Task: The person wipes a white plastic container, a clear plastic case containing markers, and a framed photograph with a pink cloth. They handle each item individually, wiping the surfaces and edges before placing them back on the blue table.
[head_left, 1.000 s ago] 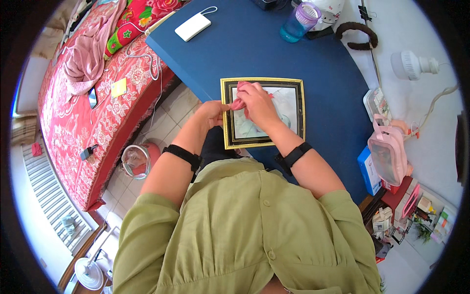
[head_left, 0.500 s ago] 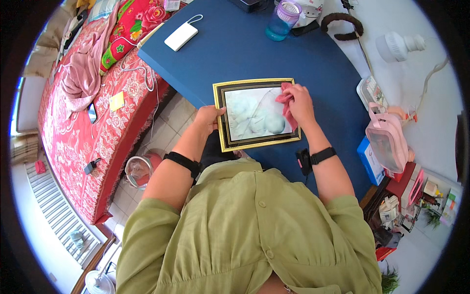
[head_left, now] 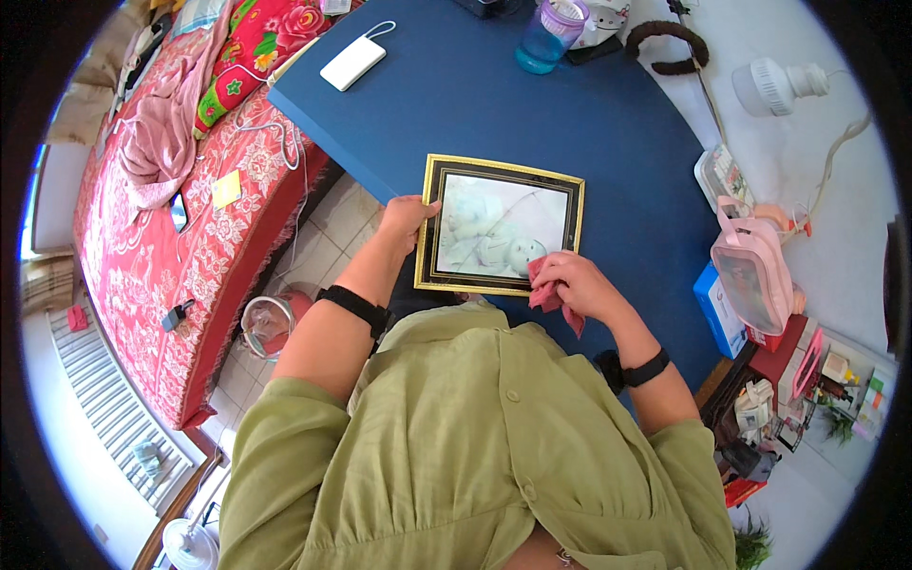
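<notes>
A picture frame (head_left: 502, 174) with a gold and black border lies tilted a little over the near part of the blue table, a pale photo behind its glass. My left hand (head_left: 407, 220) grips its left edge, thumb on the front and fingers behind. In my right hand (head_left: 578, 283) a crumpled pink cloth (head_left: 544, 295) is pinched, pressed against the lower right corner of the frame. Part of the cloth hangs below the frame's bottom edge.
On the blue table (head_left: 456, 104) lie a white power bank (head_left: 352, 64) and a purple-blue cup (head_left: 549, 38). A pink clear-sided bag (head_left: 755, 261) stands at the right. Left are a red-covered bed (head_left: 142, 294) and a bin (head_left: 269, 326) on the tiled floor.
My right hand has moved the cloth from the frame's upper right side down to its lower right corner. The frame has turned slightly clockwise in my left hand.
</notes>
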`<state>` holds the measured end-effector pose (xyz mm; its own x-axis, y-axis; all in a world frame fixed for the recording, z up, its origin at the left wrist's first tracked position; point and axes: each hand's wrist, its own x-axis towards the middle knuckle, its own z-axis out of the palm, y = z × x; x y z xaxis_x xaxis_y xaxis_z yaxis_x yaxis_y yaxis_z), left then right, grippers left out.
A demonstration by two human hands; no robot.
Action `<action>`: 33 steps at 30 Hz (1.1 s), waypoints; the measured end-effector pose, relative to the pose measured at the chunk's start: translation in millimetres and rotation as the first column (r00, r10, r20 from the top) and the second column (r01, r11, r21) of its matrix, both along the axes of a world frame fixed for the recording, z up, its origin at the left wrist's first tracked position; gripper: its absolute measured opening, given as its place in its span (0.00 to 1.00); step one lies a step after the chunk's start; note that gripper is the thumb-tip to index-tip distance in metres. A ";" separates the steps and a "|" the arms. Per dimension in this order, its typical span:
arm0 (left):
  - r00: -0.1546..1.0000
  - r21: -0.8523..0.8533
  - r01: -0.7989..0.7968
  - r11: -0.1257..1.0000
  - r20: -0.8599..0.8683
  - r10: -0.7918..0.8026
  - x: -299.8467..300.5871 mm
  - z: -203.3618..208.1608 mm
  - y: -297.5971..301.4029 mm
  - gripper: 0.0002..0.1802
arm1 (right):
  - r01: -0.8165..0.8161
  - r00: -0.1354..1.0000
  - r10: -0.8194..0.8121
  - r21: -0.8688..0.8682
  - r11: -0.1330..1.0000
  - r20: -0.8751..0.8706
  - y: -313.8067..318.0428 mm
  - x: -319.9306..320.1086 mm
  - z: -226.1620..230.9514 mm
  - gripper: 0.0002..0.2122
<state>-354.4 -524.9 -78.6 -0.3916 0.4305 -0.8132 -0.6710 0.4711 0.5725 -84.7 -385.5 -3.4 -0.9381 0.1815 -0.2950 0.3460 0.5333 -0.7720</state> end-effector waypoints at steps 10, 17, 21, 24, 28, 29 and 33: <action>1.000 0.043 -0.003 0.999 -0.009 0.003 -0.2 -5.2 -4.1 0.06 | 0.218 0.897 -0.192 0.020 0.976 -0.398 -9.9 -147.3 -15.1 0.11; 0.994 0.032 0.028 0.999 -0.105 -0.025 1.3 -20.8 -2.9 0.03 | -0.041 0.948 0.080 0.132 0.990 -0.309 -38.0 -138.2 -45.3 0.09; 0.995 0.074 -0.052 0.996 -0.078 0.058 -0.4 -41.3 -6.3 0.05 | -0.190 0.960 0.161 -0.114 0.975 -0.228 -61.7 -112.6 -34.9 0.05; 0.999 0.037 0.005 0.999 -0.040 -0.004 2.4 -18.0 -6.5 0.05 | -0.133 0.990 0.109 -0.320 0.938 -0.092 -60.5 -102.9 -20.3 0.05; 0.999 0.061 0.032 0.998 -0.033 -0.030 4.0 -0.8 -5.0 0.08 | -0.227 0.885 0.173 -0.075 0.971 -0.433 -41.7 -58.7 -43.9 0.05; 0.999 0.065 0.037 0.997 -0.032 -0.035 3.3 -2.4 -5.4 0.08 | -0.213 0.866 0.171 -0.037 0.976 -0.469 -35.9 -45.0 -52.2 0.05; 0.998 0.053 0.060 0.997 -0.038 -0.058 3.6 -1.5 -6.6 0.08 | 0.007 1.000 -0.009 -0.331 0.944 -0.005 -14.1 -3.5 -13.0 0.06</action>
<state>-350.8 -531.5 -80.2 -0.3931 0.4970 -0.7736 -0.6209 0.4771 0.6220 -88.2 -399.7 -16.4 -0.9390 0.0824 -0.3340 0.3439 0.2444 -0.9066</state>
